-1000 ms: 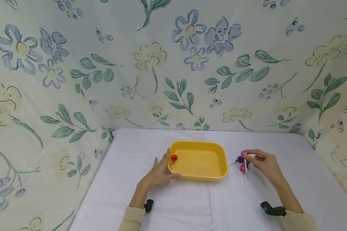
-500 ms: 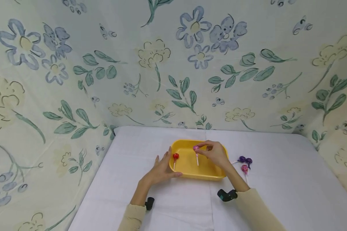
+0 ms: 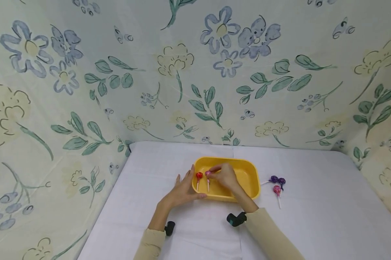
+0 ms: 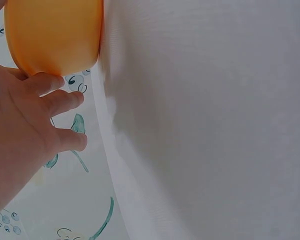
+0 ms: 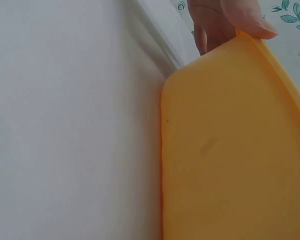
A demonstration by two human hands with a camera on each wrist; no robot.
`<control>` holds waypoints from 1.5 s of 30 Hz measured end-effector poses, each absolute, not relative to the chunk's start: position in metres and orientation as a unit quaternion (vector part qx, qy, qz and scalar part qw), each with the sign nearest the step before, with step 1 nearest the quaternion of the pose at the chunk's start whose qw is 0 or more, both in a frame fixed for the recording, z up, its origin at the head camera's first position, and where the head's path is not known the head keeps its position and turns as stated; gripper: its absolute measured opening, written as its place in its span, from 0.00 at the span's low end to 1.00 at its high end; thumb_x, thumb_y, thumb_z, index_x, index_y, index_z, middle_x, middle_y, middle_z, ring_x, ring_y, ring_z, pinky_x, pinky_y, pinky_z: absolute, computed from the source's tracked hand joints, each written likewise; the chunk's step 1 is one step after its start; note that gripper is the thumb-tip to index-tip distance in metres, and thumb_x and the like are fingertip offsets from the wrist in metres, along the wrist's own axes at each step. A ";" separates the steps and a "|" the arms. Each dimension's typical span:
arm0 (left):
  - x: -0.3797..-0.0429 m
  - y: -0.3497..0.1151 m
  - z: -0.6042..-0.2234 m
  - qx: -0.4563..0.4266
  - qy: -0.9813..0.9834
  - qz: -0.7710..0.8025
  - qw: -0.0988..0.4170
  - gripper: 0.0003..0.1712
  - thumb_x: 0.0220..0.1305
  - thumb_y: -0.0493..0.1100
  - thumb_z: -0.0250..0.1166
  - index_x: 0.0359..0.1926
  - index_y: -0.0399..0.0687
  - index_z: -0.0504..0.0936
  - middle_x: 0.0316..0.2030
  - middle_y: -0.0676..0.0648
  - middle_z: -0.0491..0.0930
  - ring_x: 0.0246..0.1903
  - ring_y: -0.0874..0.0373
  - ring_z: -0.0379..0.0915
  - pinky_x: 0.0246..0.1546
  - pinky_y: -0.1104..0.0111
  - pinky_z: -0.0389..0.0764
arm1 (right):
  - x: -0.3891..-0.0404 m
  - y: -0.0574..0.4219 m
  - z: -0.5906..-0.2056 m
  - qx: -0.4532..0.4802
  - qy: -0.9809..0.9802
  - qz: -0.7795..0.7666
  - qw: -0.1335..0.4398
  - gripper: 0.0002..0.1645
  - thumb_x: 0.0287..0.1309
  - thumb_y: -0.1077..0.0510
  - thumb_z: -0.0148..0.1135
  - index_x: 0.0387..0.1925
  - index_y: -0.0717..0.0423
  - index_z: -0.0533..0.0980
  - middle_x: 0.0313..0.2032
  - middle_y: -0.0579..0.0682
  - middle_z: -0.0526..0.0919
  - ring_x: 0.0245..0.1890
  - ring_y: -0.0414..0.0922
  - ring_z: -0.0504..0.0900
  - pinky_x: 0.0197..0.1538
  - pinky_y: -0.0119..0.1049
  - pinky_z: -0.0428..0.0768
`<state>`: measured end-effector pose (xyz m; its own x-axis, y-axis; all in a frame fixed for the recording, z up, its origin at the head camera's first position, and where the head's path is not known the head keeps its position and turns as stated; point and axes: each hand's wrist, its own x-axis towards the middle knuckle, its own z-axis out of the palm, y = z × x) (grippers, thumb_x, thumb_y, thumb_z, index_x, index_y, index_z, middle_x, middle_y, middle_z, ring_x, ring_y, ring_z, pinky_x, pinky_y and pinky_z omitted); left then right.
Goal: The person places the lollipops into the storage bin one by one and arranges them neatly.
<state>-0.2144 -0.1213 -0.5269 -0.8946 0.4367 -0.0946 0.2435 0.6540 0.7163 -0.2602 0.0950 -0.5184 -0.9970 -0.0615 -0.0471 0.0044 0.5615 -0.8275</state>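
My left hand holds the left end of a yellow tray, thumb at its front side and fingers along its left side. In the left wrist view, several fingers of that hand are spread, some against the tray's wall. A red lollipop lies in the tray at the left. My right hand pinches a pink lollipop by its head, just right of the red one, stick pointing toward me. Whether the stick touches the tray floor I cannot tell. The right wrist view shows the tray's outer side, not my right hand.
Right of the tray, two purple lollipops and a darker pink lollipop lie close together on the white cloth. A flower-patterned cloth rises behind the table and on both sides.
My right hand has carried the pink lollipop from the group on the right leftward into the tray, beside the red one. The left hand stays at the tray's left end.
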 end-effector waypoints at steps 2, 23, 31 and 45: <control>-0.214 -0.121 -0.526 0.190 0.901 0.368 0.132 0.71 0.59 0.73 0.68 0.84 0.56 0.31 0.84 0.49 0.38 0.84 0.44 0.36 0.81 0.40 0.25 | -0.260 0.092 -0.519 -0.008 0.891 -0.453 0.041 0.10 0.54 0.57 0.80 0.38 0.57 0.90 0.35 0.50 0.91 0.39 0.47 0.81 0.36 0.27 0.80; -0.214 -0.121 -0.525 0.193 0.902 0.362 0.131 0.70 0.61 0.72 0.68 0.84 0.54 0.31 0.84 0.49 0.38 0.84 0.43 0.35 0.81 0.40 0.25 | -0.259 0.086 -0.523 -0.032 0.914 -0.402 0.033 0.13 0.53 0.54 0.80 0.39 0.56 0.89 0.31 0.47 0.89 0.31 0.42 0.80 0.36 0.29 0.83; -0.214 -0.121 -0.523 0.197 0.901 0.361 0.135 0.72 0.59 0.74 0.67 0.84 0.53 0.30 0.84 0.48 0.39 0.84 0.42 0.36 0.81 0.39 0.26 | -0.259 0.088 -0.525 -0.028 0.915 -0.402 0.033 0.16 0.53 0.53 0.81 0.41 0.57 0.89 0.32 0.48 0.89 0.31 0.42 0.81 0.37 0.30 0.85; -0.212 -0.120 -0.524 0.187 0.902 0.366 0.129 0.73 0.57 0.74 0.69 0.84 0.54 0.32 0.84 0.46 0.40 0.84 0.42 0.35 0.81 0.40 0.25 | -0.253 0.189 -0.480 -0.042 0.882 -0.468 -0.049 0.24 0.63 0.47 0.73 0.57 0.53 0.84 0.51 0.56 0.88 0.28 0.51 0.81 0.27 0.26 0.77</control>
